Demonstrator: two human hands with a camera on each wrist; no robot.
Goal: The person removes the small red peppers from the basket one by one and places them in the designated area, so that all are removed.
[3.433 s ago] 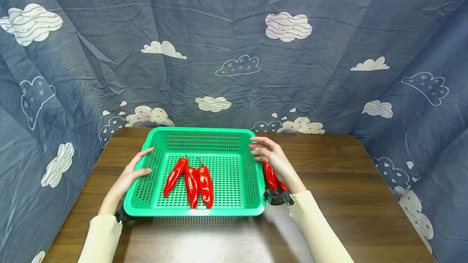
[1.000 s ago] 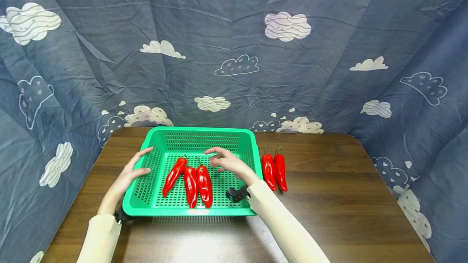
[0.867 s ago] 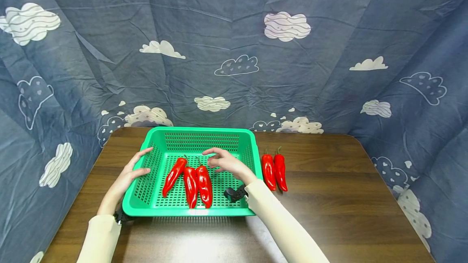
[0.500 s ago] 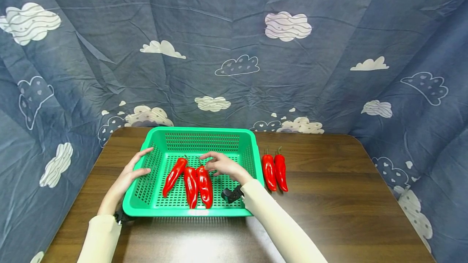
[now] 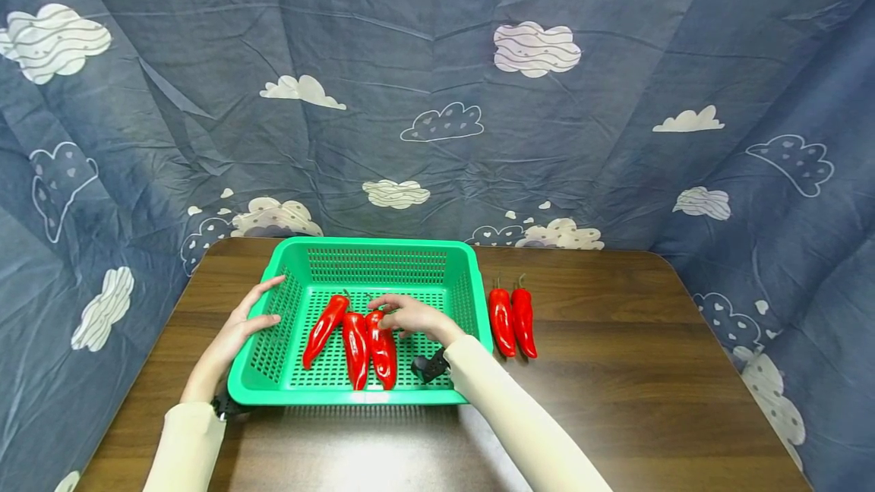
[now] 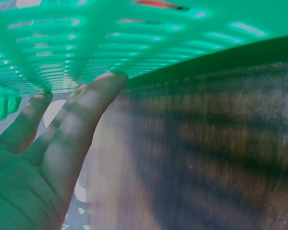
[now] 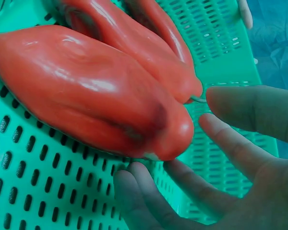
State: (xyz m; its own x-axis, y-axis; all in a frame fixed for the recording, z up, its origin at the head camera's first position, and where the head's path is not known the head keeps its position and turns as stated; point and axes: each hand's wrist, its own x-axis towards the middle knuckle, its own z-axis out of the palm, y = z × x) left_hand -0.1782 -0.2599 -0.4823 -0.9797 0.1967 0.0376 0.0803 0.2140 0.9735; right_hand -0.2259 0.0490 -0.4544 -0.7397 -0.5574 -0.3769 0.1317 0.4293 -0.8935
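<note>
A green plastic basket (image 5: 376,243) holds three glossy red chili peppers: a slanted left one (image 5: 324,331), a middle one (image 5: 355,351) and a right one (image 5: 384,359). My right hand (image 5: 413,317) reaches into the basket, at the stem end of the right pepper. In the right wrist view its fingers (image 7: 245,110) are spread around that end, and the pepper (image 7: 86,86) lies on the slotted floor. My left hand (image 5: 238,329) is at the basket's left side; in the left wrist view its straight fingers (image 6: 79,117) lie along the outer wall.
Two more red chili peppers, one nearer the basket (image 5: 502,323) and one farther right (image 5: 523,321), lie side by side on the brown wooden table (image 5: 615,370). A blue cloud-print curtain (image 5: 437,67) hangs behind and around the table.
My right hand has moved left from beside the basket's right rim into the basket, then lowered to the right pepper. Two table peppers came into full view. My left hand stays put.
</note>
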